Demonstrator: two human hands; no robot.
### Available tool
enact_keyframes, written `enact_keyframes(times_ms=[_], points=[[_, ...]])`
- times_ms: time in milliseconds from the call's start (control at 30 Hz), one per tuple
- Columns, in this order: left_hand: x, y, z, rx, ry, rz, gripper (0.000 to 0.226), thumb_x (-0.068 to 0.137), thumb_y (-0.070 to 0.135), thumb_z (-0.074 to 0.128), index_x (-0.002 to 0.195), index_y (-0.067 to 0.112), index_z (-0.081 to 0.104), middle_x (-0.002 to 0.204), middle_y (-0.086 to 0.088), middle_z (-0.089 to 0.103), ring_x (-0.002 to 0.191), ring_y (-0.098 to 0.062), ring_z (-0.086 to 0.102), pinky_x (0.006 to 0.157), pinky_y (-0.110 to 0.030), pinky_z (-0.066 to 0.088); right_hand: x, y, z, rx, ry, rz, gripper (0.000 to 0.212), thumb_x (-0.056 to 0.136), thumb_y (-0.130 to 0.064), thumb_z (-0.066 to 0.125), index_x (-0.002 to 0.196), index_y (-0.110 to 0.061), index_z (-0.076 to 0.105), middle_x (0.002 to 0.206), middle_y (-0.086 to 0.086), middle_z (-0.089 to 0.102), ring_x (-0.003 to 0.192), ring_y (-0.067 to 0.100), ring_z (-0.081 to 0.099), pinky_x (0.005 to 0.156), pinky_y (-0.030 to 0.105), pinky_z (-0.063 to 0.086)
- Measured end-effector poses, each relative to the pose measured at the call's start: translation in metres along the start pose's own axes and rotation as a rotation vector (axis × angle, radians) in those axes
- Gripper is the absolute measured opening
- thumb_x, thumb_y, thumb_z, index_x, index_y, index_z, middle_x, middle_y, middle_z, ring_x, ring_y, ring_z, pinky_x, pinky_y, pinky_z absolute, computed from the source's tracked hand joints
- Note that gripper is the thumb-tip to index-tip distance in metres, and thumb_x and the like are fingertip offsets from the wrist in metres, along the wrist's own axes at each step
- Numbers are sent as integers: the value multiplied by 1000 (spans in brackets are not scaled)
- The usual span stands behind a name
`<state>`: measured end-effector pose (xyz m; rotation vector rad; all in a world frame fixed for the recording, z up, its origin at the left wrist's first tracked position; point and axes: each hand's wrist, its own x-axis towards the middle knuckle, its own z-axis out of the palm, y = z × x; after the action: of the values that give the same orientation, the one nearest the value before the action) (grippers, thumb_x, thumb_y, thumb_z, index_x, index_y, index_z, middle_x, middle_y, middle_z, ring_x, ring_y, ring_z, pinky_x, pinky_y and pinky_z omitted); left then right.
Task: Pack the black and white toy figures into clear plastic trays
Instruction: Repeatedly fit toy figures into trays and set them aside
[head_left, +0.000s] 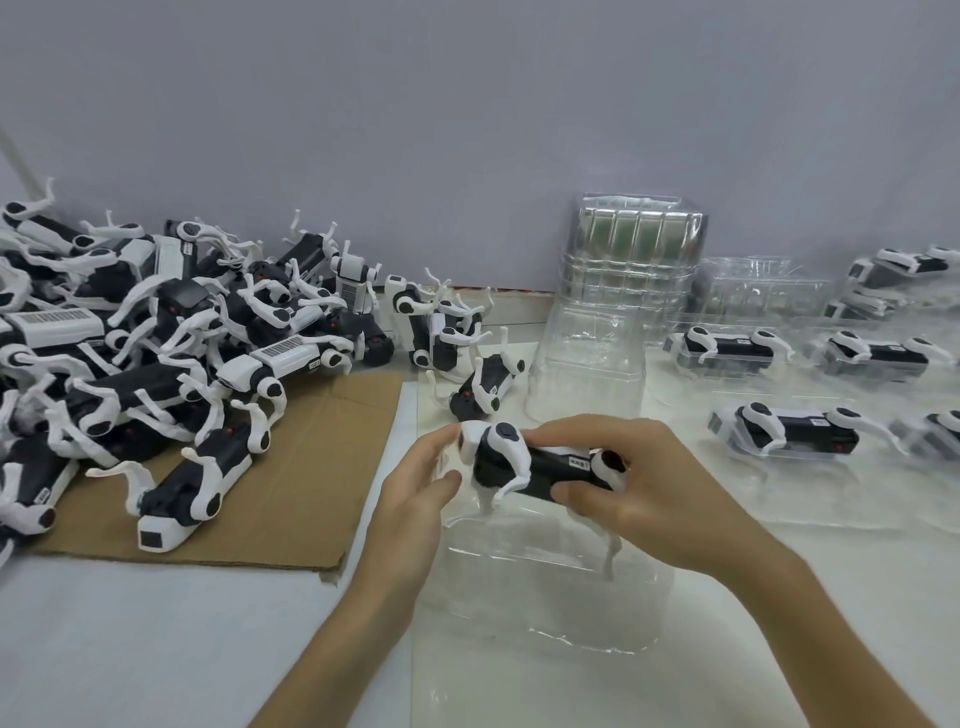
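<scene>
With our right hand (639, 493) gripping the robot-dog figure (540, 467) by its rear and left hand (421, 483) pinching its head, we lower it level into the clear tray (545, 577) beneath them.

Blk/wht toy figure (540, 470), brown cardboard (301, 467), clr tray (545, 587)

Left, a heap of figures (156, 338); right, filled trays (789, 431)
The heap lies partly on a cardboard sheet (322, 467); a stack of trays (639, 270) stands behind centre at the wall (467, 130); before it the left hand (415, 499) and right hand (654, 493) hold one figure (545, 467) over a tray (550, 587)
</scene>
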<state>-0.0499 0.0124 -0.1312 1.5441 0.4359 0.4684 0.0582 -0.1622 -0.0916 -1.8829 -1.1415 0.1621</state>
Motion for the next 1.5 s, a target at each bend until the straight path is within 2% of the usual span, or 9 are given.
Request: enact_keyframes(times_ms=[133, 367, 500, 733, 900, 1033, 1133, 1300, 1500], points=[[-2, -1, 5, 64, -38, 14, 45, 100, 8, 48, 117, 47, 62, 122, 35, 53, 111, 26, 38, 83, -3, 33, 1, 5, -3, -186, -58, 42, 52, 82, 2, 71, 110, -41, 74, 107, -32, 65, 105, -2, 61, 88, 18, 46], [-1, -3, 4, 88, -41, 62, 44, 100, 7, 47, 120, 43, 63, 125, 33, 54, 114, 29, 38, 82, 3, 33, 2, 5, -4, -162, -124, 51, 62, 84, 2, 71, 106, -56, 67, 110, -32, 66, 106, 0, 61, 90, 21, 46], [-2, -3, 3, 97, -51, 104, 44, 98, 0, 47, 119, 35, 66, 126, 28, 58, 111, 29, 44, 82, 7, 33, 2, 4, -1, -123, -135, 55, 63, 85, 5, 71, 106, -55, 66, 111, -42, 61, 110, -10, 57, 94, 9, 42], [1, -3, -4, 120, -112, 124, 56, 92, -10, 45, 120, 33, 66, 137, 22, 56, 130, 13, 41, 110, -13, 32, 4, 8, 16, -132, -17, 136, 49, 84, 4, 67, 110, -37, 75, 105, -24, 70, 104, 3, 62, 93, 29, 49], [2, -3, -6, 136, -107, 95, 55, 90, -9, 45, 114, 35, 68, 135, 29, 54, 126, 20, 40, 104, -6, 32, 4, 7, 21, -137, 8, 196, 51, 83, 1, 66, 105, -44, 73, 107, -23, 69, 98, 6, 65, 87, 33, 54], [0, -4, -5, 119, -139, 75, 19, 95, 33, 60, 109, 43, 68, 128, 37, 54, 126, 18, 40, 104, -13, 35, 4, 4, 23, -180, -6, 183, 51, 83, 0, 66, 108, -44, 72, 105, -24, 69, 103, 3, 61, 92, 32, 50], [-2, -4, -11, 103, -248, 60, 50, 70, 60, 67, 117, 45, 62, 117, 50, 51, 116, 26, 42, 93, -12, 38, 4, 3, 24, -189, 5, 178, 52, 84, 0, 66, 110, -45, 71, 105, -27, 68, 105, 0, 60, 93, 31, 49], [-1, -4, -12, 83, -276, 60, 46, 72, 32, 72, 115, 41, 61, 105, 49, 55, 99, 27, 52, 74, 1, 42, 3, 3, 28, -210, 37, 174, 52, 85, -1, 65, 112, -45, 70, 106, -33, 65, 103, -5, 58, 91, 20, 47], [-1, -9, 0, 146, 11, 175, 33, 68, 18, 59, 93, 39, 64, 95, 35, 62, 88, 23, 54, 69, -3, 45, 9, 1, 39, -339, 49, 87, 50, 85, -4, 66, 115, -44, 68, 104, -35, 58, 104, -7, 45, 88, 12, 39]])
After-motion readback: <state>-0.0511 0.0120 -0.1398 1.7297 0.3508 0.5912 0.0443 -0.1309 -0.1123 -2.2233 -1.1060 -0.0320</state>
